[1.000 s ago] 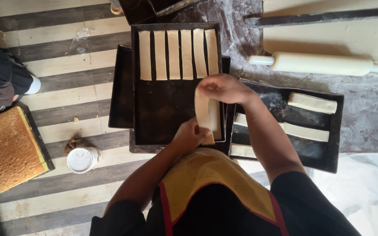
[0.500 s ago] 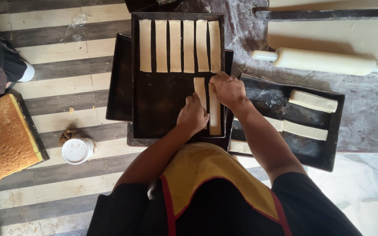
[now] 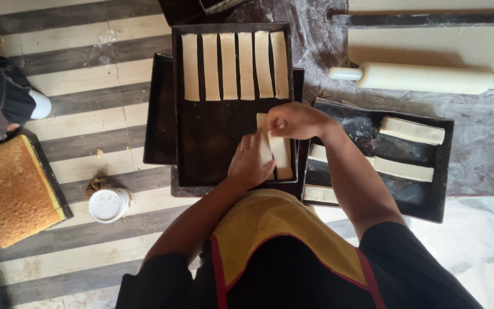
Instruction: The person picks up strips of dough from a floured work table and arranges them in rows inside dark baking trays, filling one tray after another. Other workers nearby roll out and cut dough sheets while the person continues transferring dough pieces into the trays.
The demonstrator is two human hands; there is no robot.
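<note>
I am laying a dough strip (image 3: pixel 281 155) in the lower row of the dark baking tray (image 3: pixel 201 143). My left hand (image 3: pixel 251 163) presses it flat while my right hand (image 3: pixel 293 120) pinches its top end. Next, I judge, align it beside its neighbour.

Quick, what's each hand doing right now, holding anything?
Left hand: fingers resting on a pale rectangular dough strip in the dark baking tray.
Right hand: pinching the same strip's top end.
</note>
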